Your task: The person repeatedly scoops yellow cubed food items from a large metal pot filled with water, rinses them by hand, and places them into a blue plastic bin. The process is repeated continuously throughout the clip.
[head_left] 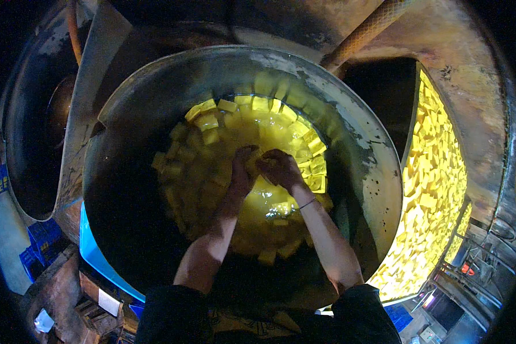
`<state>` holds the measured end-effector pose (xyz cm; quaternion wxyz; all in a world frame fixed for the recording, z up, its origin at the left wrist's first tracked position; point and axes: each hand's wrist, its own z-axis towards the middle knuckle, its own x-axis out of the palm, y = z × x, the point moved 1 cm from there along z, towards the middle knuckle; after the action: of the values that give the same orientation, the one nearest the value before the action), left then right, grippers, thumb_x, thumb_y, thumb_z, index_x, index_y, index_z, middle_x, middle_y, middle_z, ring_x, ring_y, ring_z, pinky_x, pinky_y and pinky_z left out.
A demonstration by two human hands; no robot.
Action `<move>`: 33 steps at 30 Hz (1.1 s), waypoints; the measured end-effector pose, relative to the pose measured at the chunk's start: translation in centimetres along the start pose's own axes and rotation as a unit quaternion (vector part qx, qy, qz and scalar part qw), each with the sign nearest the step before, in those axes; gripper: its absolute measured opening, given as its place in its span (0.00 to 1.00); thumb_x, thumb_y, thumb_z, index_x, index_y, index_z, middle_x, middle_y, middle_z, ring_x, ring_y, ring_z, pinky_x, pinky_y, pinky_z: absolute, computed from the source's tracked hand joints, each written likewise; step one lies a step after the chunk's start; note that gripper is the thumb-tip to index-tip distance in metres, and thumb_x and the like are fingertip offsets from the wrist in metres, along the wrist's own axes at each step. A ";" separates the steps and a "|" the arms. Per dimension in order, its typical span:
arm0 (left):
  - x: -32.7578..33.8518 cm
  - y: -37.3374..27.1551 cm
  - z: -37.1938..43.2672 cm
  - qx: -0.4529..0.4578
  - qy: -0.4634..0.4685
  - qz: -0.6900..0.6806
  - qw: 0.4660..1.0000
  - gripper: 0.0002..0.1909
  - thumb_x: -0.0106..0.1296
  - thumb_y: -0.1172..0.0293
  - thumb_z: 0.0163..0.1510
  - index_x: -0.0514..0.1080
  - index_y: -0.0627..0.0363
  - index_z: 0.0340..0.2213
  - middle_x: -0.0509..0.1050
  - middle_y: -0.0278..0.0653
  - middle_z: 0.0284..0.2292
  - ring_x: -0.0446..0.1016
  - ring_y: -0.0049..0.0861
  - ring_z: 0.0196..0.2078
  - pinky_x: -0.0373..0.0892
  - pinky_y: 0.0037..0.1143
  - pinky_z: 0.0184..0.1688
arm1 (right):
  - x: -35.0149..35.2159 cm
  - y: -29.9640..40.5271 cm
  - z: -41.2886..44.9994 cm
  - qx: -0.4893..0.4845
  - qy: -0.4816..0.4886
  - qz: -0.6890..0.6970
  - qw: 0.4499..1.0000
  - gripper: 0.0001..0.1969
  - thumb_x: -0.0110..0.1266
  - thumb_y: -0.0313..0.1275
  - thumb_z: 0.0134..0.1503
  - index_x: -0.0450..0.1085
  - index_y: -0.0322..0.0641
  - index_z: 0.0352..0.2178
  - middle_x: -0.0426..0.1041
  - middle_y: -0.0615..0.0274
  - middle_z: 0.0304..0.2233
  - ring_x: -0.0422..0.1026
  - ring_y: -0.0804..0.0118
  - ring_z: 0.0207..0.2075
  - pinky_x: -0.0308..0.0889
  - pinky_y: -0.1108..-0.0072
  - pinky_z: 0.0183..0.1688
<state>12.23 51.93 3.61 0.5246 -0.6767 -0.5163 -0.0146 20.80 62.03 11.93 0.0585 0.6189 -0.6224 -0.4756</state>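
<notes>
A large round metal vat [365,172] stands before me, with yellowish liquid in its bottom. Yellow tofu-like blocks [260,103] line the edge of the liquid, some stacked along its right side. Over the middle of the vat, my left hand [243,165] and my right hand [279,167] are close together with curled fingers. A yellowish piece [254,161] seems to be between them, partly hidden by the fingers; its shape is unclear. A thin dark band circles my right wrist. The left side of the vat lies in shadow.
At the right, a big container holds a heap of yellow blocks [434,189]. Another dark round vat [30,142] is at the left. A pipe [365,32] slants down behind the main vat. Blue crates [45,241] and a wooden crate [96,316] sit at the lower left.
</notes>
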 end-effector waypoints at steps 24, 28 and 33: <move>-0.9 -33.3 -17.7 0.237 0.076 -0.403 0.881 0.25 0.42 0.54 0.43 0.69 0.55 0.41 0.71 0.45 0.43 0.68 0.42 0.48 0.63 0.42 0.50 | 18.4 6.0 1.6 -0.258 0.154 -0.319 0.899 0.21 0.53 0.39 0.50 0.68 0.34 0.41 0.72 0.47 0.38 0.73 0.50 0.35 0.66 0.65 0.42; -6.4 -34.8 -25.5 0.331 0.023 -0.415 0.847 0.23 0.43 0.54 0.44 0.70 0.53 0.39 0.71 0.45 0.43 0.68 0.42 0.47 0.61 0.41 0.53 | 14.2 6.6 -1.1 -0.070 0.256 0.174 0.948 0.19 0.53 0.34 0.51 0.67 0.36 0.43 0.73 0.59 0.37 0.72 0.65 0.36 0.67 0.73 0.40; -15.2 -29.6 -31.2 0.331 -0.057 -0.420 0.843 0.20 0.43 0.59 0.43 0.69 0.57 0.37 0.71 0.50 0.41 0.70 0.43 0.43 0.65 0.36 0.49 | 11.8 19.9 -12.6 -0.149 0.376 0.316 0.858 0.22 0.54 0.27 0.49 0.63 0.37 0.47 0.70 0.62 0.40 0.69 0.71 0.40 0.66 0.78 0.44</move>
<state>0.25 16.39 29.67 0.6304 -0.1809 -0.7546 -0.0230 12.24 41.42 25.85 0.5269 0.5043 -0.6372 -0.2491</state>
